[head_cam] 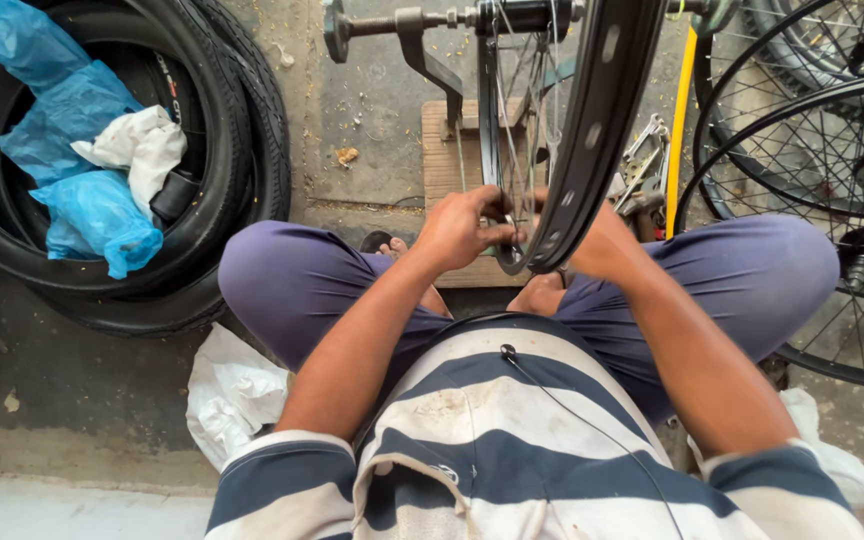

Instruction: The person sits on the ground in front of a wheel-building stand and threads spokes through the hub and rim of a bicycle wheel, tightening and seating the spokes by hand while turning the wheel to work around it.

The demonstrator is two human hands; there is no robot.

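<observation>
Sitting on a gritty concrete floor [362, 110], the black bicycle rim [592, 130] stands upright in a truing stand [422, 40] on a wooden block [442, 150]. Left hand [457, 230] pinches the spokes [517, 120] at the rim's bottom; right hand [577, 235] is mostly hidden behind it, can't tell its grip. Stacked tyres [222, 200] holding blue plastic bags [72, 130] left, spoked wheels [822, 150] right.
</observation>
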